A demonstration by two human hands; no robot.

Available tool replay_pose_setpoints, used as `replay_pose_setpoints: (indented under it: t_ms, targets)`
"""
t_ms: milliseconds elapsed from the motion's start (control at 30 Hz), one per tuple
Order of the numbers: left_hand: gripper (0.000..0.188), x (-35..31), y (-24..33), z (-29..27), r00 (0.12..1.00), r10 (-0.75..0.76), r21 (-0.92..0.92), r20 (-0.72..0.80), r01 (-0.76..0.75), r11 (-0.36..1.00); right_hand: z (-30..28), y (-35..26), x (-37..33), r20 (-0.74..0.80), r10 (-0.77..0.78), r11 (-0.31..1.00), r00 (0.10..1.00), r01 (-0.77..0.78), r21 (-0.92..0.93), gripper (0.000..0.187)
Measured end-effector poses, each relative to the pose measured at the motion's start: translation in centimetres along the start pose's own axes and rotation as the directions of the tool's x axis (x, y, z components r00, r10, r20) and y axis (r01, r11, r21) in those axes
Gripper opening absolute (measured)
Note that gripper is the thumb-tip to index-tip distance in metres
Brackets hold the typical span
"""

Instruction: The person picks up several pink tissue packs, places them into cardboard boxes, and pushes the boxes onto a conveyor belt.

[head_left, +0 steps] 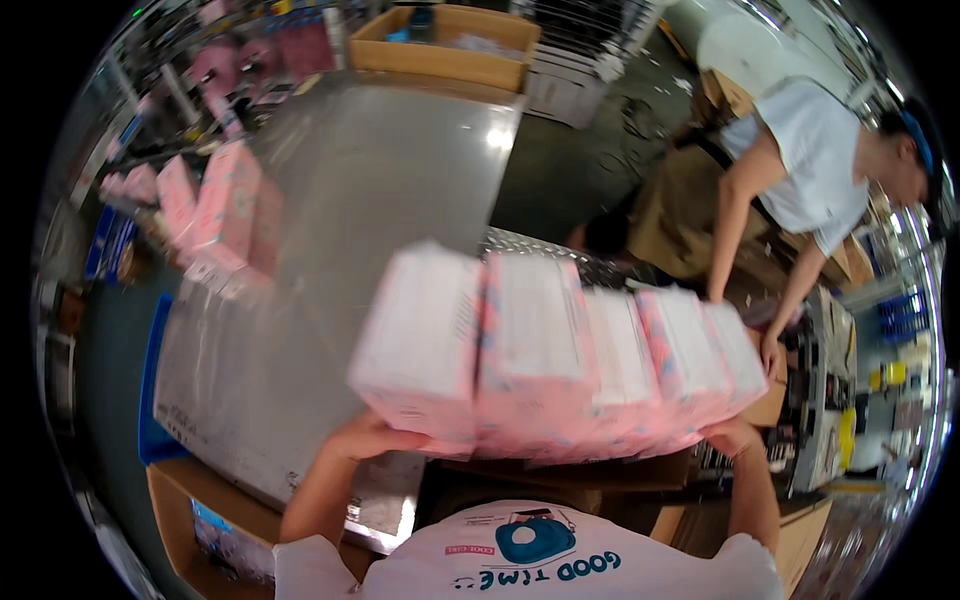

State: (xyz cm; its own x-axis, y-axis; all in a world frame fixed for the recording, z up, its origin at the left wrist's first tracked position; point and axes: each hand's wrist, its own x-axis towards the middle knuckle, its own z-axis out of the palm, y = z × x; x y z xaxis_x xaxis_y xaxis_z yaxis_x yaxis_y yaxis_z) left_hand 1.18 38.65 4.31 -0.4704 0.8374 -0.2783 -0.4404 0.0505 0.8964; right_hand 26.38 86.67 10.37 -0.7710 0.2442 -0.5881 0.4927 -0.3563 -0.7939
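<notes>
A row of several pink-and-white soft packs (530, 330) spans the space in front of my chest, pressed side by side. My left hand (378, 438) grips the near lower corner at the left end, thumb along the pink side. At the other end, my right hand (733, 437) clasps the last pack from the right. The row is squeezed between both hands above the metal table's right edge, slightly blurred. Whether its underside touches anything is hidden. More pink packs (228, 210) stand at the table's far left edge.
The metal table (290, 340) extends away to the left, with a shallow cardboard box (445, 48) at its far end. An open carton (175, 510) sits at lower left beside a blue bin (152, 390). At right a co-worker (800, 165) bends with both arms down near cartons.
</notes>
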Motion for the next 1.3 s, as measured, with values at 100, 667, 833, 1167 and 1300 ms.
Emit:
replay_pose_setpoints:
  t_ms: [100, 667, 833, 1167, 1300]
  targets:
    - [0.057, 6.1, -7.0, 4.0, 0.945, -0.321, 0.009, 0.069, 0.321, 0.947, -3.7, 9.9, -2.6, -0.105, -0.022, 0.980, 0.994, 0.043, 0.196, 0.060]
    - [0.086, 18.9, -18.3, 11.2, 0.990, 0.048, 0.986, 0.133, -0.127, -0.107, 0.5, 19.7, 13.3, -0.272, -0.229, 0.276, 0.935, -0.205, -0.939, 0.100]
    - [0.095, 24.6, -24.1, 5.6, 0.994, 0.080, 0.996, 0.078, -0.075, -0.039, 1.5, 15.2, 20.4, -0.259, 0.035, 0.299, 0.965, -0.258, -0.919, 0.092]
    - [0.076, 23.6, -19.5, 6.7, 0.904, -0.418, 0.880, 0.095, 0.120, 0.460, 0.8, 22.3, 23.8, -0.314, 0.029, 0.221, 0.949, -0.313, -0.924, 0.102]
    - [0.053, 15.0, -5.2, 0.0, 0.908, -0.302, 0.387, 0.290, 0.177, 0.905, 0.1, 23.5, 21.0, -0.248, -0.009, 0.199, 0.969, -0.241, -0.950, 0.091]
